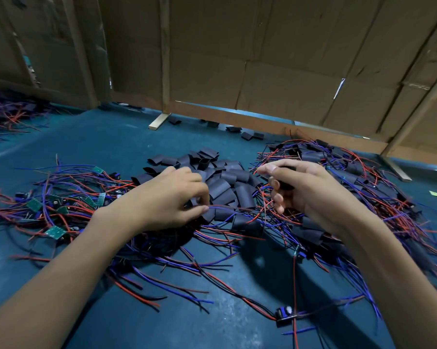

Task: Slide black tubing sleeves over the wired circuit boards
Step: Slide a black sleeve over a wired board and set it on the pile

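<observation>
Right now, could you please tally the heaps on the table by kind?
Loose black sleeves: 1
Bare wired boards: 1
Sleeved wired boards: 1
Far-left wires, contents unclear: 1
Total: 4

We can read no text, label, brand, number or sign anywhere. The small green rectangular circuit boards [55,232] lying among the red and blue wires, left of the heap of black flattened tubing sleeves [222,182], carry marks too small and blurred for us to make out. The brown corrugated cardboard wall [275,71] behind that heap shows us no print.
</observation>
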Action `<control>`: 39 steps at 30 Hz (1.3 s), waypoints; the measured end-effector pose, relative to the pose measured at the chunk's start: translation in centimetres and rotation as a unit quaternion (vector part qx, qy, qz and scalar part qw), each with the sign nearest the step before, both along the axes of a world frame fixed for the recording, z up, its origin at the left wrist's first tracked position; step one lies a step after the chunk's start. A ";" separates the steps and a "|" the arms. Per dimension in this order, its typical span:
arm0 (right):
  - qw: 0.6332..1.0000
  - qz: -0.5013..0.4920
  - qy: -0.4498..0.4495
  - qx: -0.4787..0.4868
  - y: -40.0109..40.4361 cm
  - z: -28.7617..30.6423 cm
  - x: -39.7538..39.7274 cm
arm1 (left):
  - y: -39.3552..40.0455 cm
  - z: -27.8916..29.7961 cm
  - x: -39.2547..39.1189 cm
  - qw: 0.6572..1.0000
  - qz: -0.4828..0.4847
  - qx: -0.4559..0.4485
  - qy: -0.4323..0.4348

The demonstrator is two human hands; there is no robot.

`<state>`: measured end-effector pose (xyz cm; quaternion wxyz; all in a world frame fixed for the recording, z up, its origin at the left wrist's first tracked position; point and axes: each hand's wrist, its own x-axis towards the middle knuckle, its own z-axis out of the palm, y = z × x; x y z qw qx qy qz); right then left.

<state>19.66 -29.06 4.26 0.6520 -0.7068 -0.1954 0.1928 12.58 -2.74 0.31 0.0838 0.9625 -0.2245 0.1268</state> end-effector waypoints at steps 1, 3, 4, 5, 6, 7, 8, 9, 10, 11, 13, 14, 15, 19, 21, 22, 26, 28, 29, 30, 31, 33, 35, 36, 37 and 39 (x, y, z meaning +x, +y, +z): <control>1.000 -0.011 -0.008 -0.010 0.0 -0.1 0.0 | -0.2 0.0 -0.1 0.999 -0.012 -0.032 -0.026; 0.998 -0.026 -0.040 -0.028 -0.1 -0.2 0.1 | -0.9 0.3 -0.3 0.990 -0.024 -0.119 -0.077; 0.997 -0.025 -0.066 -0.043 -0.2 -0.2 0.1 | -1.2 0.4 -0.3 0.981 -0.028 -0.160 -0.102; 0.993 -0.017 -0.094 -0.063 -0.3 -0.1 0.0 | -1.5 0.5 -0.4 0.973 -0.031 -0.191 -0.123; 0.989 -0.002 -0.121 -0.086 -0.5 0.0 -0.1 | -1.8 0.6 -0.3 0.967 -0.037 -0.211 -0.137; 0.983 0.017 -0.144 -0.112 -0.6 0.1 -0.3 | -2.0 0.6 -0.3 0.963 -0.047 -0.223 -0.145; 0.977 0.040 -0.161 -0.137 -0.7 0.2 -0.4 | -2.2 0.5 -0.2 0.960 -0.060 -0.229 -0.148; 0.974 0.071 -0.161 -0.144 -0.7 0.3 -0.6 | -2.2 0.5 -0.2 0.960 -0.071 -0.230 -0.146; 0.976 0.106 -0.136 -0.130 -0.6 0.3 -0.7 | -2.3 0.4 -0.1 0.961 -0.079 -0.225 -0.142; 0.983 0.137 -0.082 -0.095 -0.6 0.2 -0.7 | -2.3 0.3 0.0 0.963 -0.084 -0.217 -0.138; 0.985 0.168 0.014 -0.042 -0.4 0.3 -0.9 | -2.2 0.0 0.0 0.968 -0.089 -0.196 -0.128; 0.985 0.165 0.029 -0.043 -0.3 0.4 -0.9 | -2.2 0.0 0.0 0.971 -0.089 -0.187 -0.122; 0.985 0.160 0.039 -0.050 -0.2 0.4 -1.0 | -2.2 -0.1 -0.1 0.973 -0.090 -0.177 -0.117; 0.981 0.165 0.068 -0.075 0.3 -0.2 -1.2 | -2.7 -0.3 -0.2 0.971 -0.093 -0.194 -0.104; 0.978 0.174 0.058 -0.098 0.6 -0.6 -1.3 | -3.6 -0.4 -0.3 0.961 -0.092 -0.246 -0.090; 0.977 0.177 0.055 -0.107 0.7 -0.8 -1.4 | -4.2 -0.5 -0.4 0.955 -0.094 -0.270 -0.083; 0.972 0.194 0.035 -0.127 0.4 -0.8 -1.3 | -5.7 -0.9 -0.8 0.938 -0.097 -0.326 -0.062; 0.972 0.191 0.035 -0.128 -0.4 -0.2 -1.0 | -5.7 -0.9 -0.7 0.928 -0.086 -0.358 -0.059; 0.974 0.186 0.035 -0.125 -0.9 0.2 -0.7 | -5.7 -0.8 -0.7 0.922 -0.075 -0.375 -0.060; 0.976 0.176 0.027 -0.123 -1.4 0.5 -0.4 | -5.6 -0.7 -0.7 0.917 -0.062 -0.388 -0.064; 0.978 0.165 0.006 -0.129 -1.9 0.8 -0.2 | -5.5 -0.7 -0.7 0.914 -0.049 -0.397 -0.073; 0.973 0.143 -0.071 -0.169 -2.4 1.2 -0.2 | -5.2 -0.6 -0.7 0.912 -0.026 -0.396 -0.101; 0.960 0.105 -0.154 -0.209 -2.2 1.4 -0.5 | -5.2 -0.5 -0.7 0.913 -0.006 -0.387 -0.130; 0.951 0.084 -0.194 -0.226 -1.8 1.3 -0.6 | -5.3 -0.5 -0.7 0.911 0.003 -0.389 -0.140; 0.941 0.063 -0.227 -0.243 -1.4 1.2 -0.7 | -5.4 -0.4 -0.8 0.906 0.008 -0.396 -0.146; 0.917 0.027 -0.283 -0.279 -0.6 0.9 -1.2 | -5.7 -0.2 -0.9 0.896 0.010 -0.419 -0.147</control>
